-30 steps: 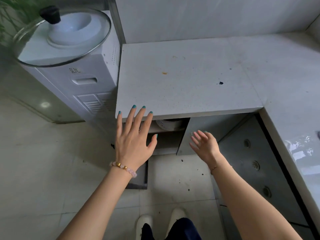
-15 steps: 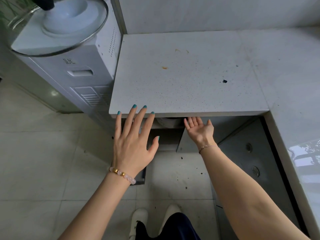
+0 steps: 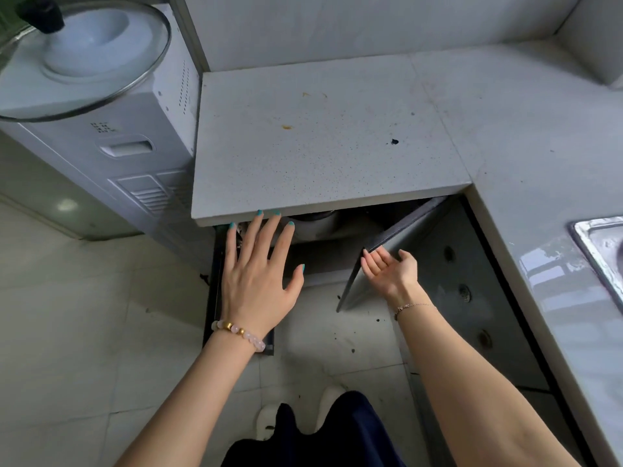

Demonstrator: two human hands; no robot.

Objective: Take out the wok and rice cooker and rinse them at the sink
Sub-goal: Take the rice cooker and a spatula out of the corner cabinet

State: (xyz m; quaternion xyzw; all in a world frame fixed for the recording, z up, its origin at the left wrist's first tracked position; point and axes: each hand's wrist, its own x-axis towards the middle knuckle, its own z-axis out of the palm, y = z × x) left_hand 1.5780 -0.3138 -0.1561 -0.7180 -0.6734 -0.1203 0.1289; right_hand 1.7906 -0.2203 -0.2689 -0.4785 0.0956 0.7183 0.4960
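open cabinet (image 3: 327, 256) — rice cooker (image 3: 317, 226) inside

Pale tiled floor (image 3: 84, 332), speckled grey countertop (image 3: 320, 146), plain wall (image 3: 371, 25).

The rice cooker (image 3: 315, 227) shows only as a white, rounded body inside the open cabinet (image 3: 330, 261). It sits on the upper level, just behind the front edge of the tabletop (image 3: 320, 156), which hides its top. A darker band runs along its upper part, in shadow. The sink (image 3: 598, 246) appears as one shiny stainless-steel corner at the right edge of the view, set into the tabletop, well apart from the cooker. The wok cannot be made out in the dark cabinet.
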